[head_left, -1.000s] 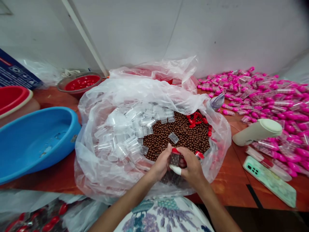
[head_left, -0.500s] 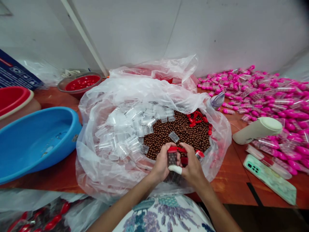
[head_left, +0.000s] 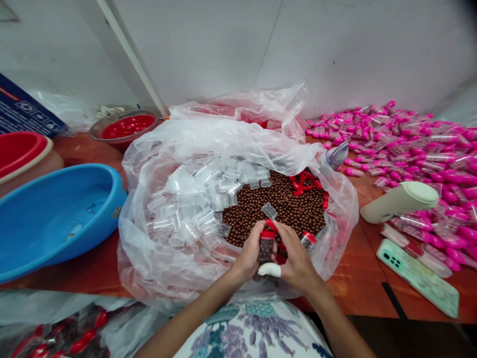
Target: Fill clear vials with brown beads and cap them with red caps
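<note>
My left hand (head_left: 249,253) grips a small clear plastic jar (head_left: 266,247) filled with brown balls and topped in red. At the jar's top, the fingers of my right hand (head_left: 297,256) press a red flip cap (head_left: 269,226); its thumb, wrapped in white, lies across below the jar. Under both hands, a big clear plastic bag (head_left: 149,268) holds loose brown chocolate balls (head_left: 249,209) and a heap of empty clear jars (head_left: 201,194). One empty jar (head_left: 269,211) lies on the balls just beyond my fingers. A filled, red-capped jar (head_left: 308,241) rests right of my right hand.
Several red caps (head_left: 303,183) lie at the bag's far right. Blue basin (head_left: 55,219), red basin (head_left: 22,149) and bowl of red pieces (head_left: 128,127) stand left. Right are pink-capped tubes (head_left: 410,144), a pale cylinder (head_left: 398,201) and a phone (head_left: 417,276).
The red cap's strap, stretched to the right before, now stands folded up over the jar's top. My right fingers have moved left, closer to the jar.
</note>
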Demonstrator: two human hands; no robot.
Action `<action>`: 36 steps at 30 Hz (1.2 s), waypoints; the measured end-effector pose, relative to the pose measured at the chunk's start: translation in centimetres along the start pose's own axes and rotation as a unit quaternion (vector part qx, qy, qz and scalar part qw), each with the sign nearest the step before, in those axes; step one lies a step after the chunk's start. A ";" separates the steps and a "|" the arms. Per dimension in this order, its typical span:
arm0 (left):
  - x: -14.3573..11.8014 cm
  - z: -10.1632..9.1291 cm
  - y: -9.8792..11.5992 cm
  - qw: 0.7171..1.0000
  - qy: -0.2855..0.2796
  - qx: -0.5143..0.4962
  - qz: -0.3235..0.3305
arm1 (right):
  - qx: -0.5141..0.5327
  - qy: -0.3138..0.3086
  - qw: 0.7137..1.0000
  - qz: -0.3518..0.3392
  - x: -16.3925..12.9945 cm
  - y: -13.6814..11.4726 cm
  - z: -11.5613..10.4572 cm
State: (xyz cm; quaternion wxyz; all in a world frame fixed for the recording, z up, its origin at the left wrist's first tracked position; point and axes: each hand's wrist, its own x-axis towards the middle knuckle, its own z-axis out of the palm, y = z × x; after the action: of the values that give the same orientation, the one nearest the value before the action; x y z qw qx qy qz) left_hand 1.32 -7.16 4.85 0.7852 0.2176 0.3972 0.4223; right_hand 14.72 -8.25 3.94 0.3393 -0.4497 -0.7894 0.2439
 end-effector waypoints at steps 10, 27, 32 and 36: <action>0.0 0.0 -0.2 0.999 0.021 0.036 -0.022 | -0.080 0.023 0.995 -0.056 0.3 -0.5 0.1; 3.2 -2.5 2.6 0.881 0.053 0.433 0.182 | -0.146 0.068 0.987 -0.030 -1.4 1.5 -0.2; 6.1 -2.8 2.7 0.785 0.123 0.549 0.258 | -0.167 0.087 0.982 -0.018 -2.0 1.9 0.2; 7.2 -2.8 2.0 0.758 0.155 0.583 0.248 | -0.170 0.007 0.985 -0.030 -2.1 1.3 0.4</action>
State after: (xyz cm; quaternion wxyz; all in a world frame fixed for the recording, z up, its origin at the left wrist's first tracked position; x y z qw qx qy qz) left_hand 0.47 -0.02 1.44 0.3016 0.6561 0.6149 0.3170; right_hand 15.93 -9.54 2.15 0.2707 -0.4787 -0.8300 0.0930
